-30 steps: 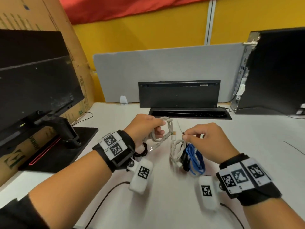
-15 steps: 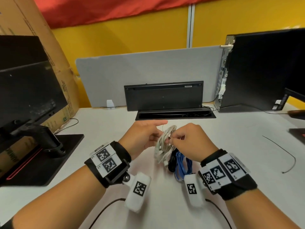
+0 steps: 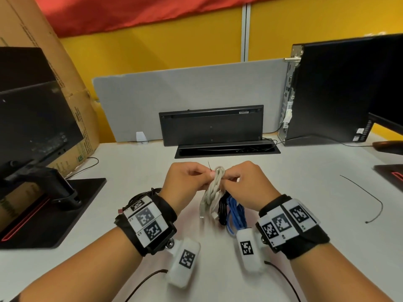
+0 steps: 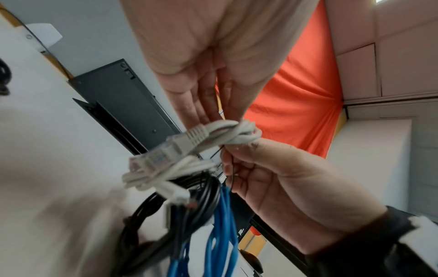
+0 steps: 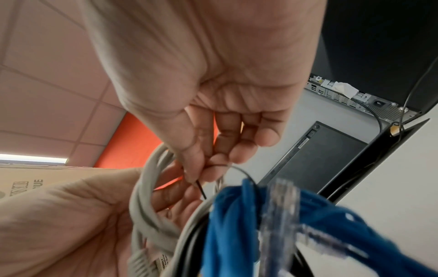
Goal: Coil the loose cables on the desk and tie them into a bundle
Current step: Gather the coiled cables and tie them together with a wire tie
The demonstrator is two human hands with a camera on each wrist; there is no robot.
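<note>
Both hands meet above the desk middle at the top of a coiled grey network cable (image 3: pixel 209 196). My left hand (image 3: pixel 204 174) grips the top loop of the grey cable (image 4: pixel 227 132), whose clear plug (image 4: pixel 158 155) hangs below. My right hand (image 3: pixel 229 177) pinches a thin black tie wire (image 4: pixel 233 169) against that loop; the wire's end (image 3: pixel 209 165) sticks up. In the right wrist view the tie wire (image 5: pixel 201 188) shows between thumb and forefinger. A black cable (image 3: pixel 222 211) and a blue cable (image 3: pixel 236 212) hang with the grey one down to the desk.
Another black cable coil (image 3: pixel 139 194) lies by my left wrist. A loose thin black wire (image 3: pixel 371 198) lies on the white desk (image 3: pixel 305 214) to the right. A monitor stand (image 3: pixel 54 192) stands left, a computer tower (image 3: pixel 340 88) right, and an open cable tray (image 3: pixel 226 150) behind the hands.
My hands have come together at the top of the grey coil. The right hand brought the tie wire over to the loop that the left hand holds.
</note>
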